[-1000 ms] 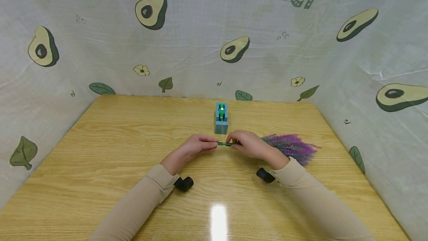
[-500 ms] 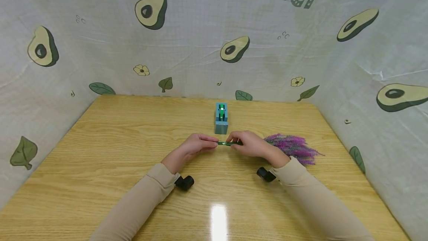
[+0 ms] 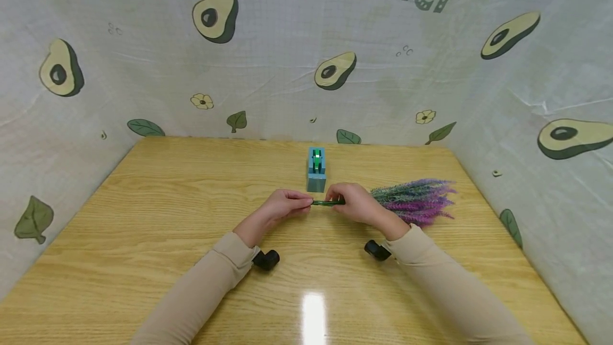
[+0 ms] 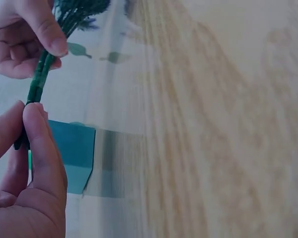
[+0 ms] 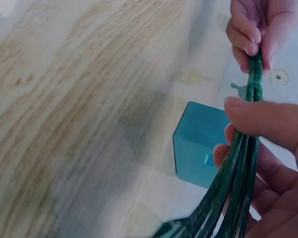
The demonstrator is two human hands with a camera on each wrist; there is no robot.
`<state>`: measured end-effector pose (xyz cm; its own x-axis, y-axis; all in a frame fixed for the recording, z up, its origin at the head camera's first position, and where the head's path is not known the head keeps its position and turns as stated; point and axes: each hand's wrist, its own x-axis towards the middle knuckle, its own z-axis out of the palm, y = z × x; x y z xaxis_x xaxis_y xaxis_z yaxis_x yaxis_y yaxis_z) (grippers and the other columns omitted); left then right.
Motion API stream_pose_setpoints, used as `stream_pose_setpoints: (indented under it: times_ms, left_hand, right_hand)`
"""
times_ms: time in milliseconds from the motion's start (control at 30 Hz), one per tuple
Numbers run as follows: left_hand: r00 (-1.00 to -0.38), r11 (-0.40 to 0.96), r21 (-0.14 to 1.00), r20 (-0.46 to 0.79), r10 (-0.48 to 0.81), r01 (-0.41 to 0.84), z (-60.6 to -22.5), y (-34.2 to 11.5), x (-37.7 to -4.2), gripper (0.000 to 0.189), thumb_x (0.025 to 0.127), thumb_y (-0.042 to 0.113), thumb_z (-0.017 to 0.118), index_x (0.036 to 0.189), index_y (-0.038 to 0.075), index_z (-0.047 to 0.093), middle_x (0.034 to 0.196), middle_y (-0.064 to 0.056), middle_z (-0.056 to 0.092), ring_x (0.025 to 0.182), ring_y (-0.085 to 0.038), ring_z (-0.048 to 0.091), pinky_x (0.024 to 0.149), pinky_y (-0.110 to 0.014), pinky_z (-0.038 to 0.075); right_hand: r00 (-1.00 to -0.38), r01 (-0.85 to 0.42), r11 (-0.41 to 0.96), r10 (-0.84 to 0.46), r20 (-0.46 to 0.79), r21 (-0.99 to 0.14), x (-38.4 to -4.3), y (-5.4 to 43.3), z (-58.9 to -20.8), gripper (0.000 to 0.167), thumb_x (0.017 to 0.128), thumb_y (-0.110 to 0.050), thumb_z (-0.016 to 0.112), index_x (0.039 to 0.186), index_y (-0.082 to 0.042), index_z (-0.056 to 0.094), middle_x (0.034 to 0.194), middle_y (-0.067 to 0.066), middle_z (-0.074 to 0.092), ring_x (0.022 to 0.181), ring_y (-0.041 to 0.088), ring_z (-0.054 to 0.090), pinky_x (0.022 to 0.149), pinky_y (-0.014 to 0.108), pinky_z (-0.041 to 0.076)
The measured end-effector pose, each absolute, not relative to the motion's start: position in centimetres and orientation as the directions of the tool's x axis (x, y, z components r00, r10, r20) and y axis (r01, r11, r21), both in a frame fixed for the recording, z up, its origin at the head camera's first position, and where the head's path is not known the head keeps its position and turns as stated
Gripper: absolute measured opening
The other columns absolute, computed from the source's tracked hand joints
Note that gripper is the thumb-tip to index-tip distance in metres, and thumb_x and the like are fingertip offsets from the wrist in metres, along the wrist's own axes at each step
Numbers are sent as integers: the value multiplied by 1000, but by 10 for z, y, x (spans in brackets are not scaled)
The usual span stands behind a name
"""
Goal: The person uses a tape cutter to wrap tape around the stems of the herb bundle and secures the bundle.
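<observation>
A bunch of purple lavender [image 3: 421,198] lies sideways between both hands, its flower heads to the right. My left hand [image 3: 282,205] pinches the stem ends between thumb and fingers. Farther up the same stems [image 5: 233,168], my right hand [image 3: 356,205] grips with thumb and fingertips. A shiny green band, which looks like tape, wraps the stems [image 4: 37,84] in the gap between the hands. Just beyond the hands stands a blue tape dispenser [image 3: 316,183] with a green roll [image 3: 317,159]. My right hand hides part of the stems in the head view.
The wooden table [image 3: 191,174] reaches back to a cloth wall [image 3: 278,41] printed with avocados and leaves. Black wrist cameras [image 3: 266,260] sit under both forearms, above the tabletop.
The lavender bunch has turned about its length; its flower heads spread farther back and show more grey-green. Both hands keep nearly the same place and their hold on the stems.
</observation>
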<state>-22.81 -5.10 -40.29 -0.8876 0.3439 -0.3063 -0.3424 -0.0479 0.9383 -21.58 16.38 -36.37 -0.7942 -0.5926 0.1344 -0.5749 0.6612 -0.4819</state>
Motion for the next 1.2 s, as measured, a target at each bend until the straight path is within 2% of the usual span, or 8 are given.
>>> stream_pose_setpoints:
  times_ms: [167, 333, 500, 633, 833, 900, 1067, 1200]
  left_hand:
    - [-896, -40, 945, -293, 333, -324, -403, -53, -230, 26, 87, -3, 61, 112, -11, 62, 102, -15, 66, 90, -20, 66, 86, -35, 51]
    - [-897, -38, 946, -293, 331, -323, -405, -55, -232, 26, 87, -5, 62, 112, -10, 63, 108, -17, 65, 89, -16, 65, 86, -33, 50]
    - [-898, -9, 950, -293, 328, -313, -404, -54, -233, 25, 86, -3, 64, 110, -9, 65, 108, -16, 65, 89, -14, 65, 85, -32, 51]
    - [-899, -13, 949, -292, 327, -314, -403, -54, -234, 25, 86, 0, 65, 110, -7, 65, 105, -13, 66, 88, -14, 65, 86, -32, 50]
    - [-901, -76, 940, -294, 321, -334, -401, -51, -236, 28, 87, -3, 62, 115, -6, 63, 109, -14, 63, 96, -22, 64, 88, -33, 49]
    - [-905, -78, 939, -296, 307, -334, -401, -50, -236, 27, 87, -4, 62, 114, -6, 64, 109, -14, 63, 94, -21, 65, 87, -33, 50]
    - [-913, -58, 939, -313, 261, -338, -399, -49, -237, 23, 86, 3, 66, 108, -5, 67, 102, -13, 67, 82, -14, 66, 85, -32, 51]
    - [-916, -73, 936, -319, 241, -345, -399, -47, -238, 24, 87, 5, 65, 108, -7, 66, 96, -12, 68, 84, -16, 66, 86, -33, 50]
  right_hand:
    - [-808, -534, 689, -587, 56, -490, -217, 163, -365, 24, 81, 4, 67, 100, -10, 62, 81, 1, 60, 69, 13, 54, 62, 30, 47]
    - [-793, -531, 694, -609, -3, -486, -218, 163, -365, 21, 89, -4, 60, 109, -10, 63, 81, 1, 61, 62, 12, 49, 57, 28, 42]
    - [-784, -532, 675, -621, -4, -511, -219, 165, -364, 20, 95, -13, 54, 112, -8, 64, 94, 2, 64, 74, 12, 56, 65, 30, 48]
    - [-777, -564, 663, -627, 47, -492, -220, 166, -363, 19, 93, -10, 59, 110, -7, 66, 97, 2, 64, 86, 15, 59, 73, 33, 50]
    - [-785, -574, 659, -611, 99, -487, -222, 167, -363, 18, 87, -5, 65, 106, -8, 67, 85, -2, 60, 71, 11, 53, 63, 29, 46]
    - [-789, -571, 666, -606, 97, -481, -223, 166, -363, 20, 86, -2, 66, 105, -8, 67, 82, -3, 57, 69, 12, 50, 61, 29, 44]
    - [-787, -574, 674, -611, 84, -465, -225, 165, -358, 23, 83, 4, 66, 104, -5, 67, 84, 1, 55, 72, 15, 48, 63, 31, 44]
    - [-785, -575, 692, -617, 56, -437, -226, 164, -357, 19, 85, 2, 63, 103, -4, 65, 84, 3, 53, 73, 17, 46, 64, 32, 42]
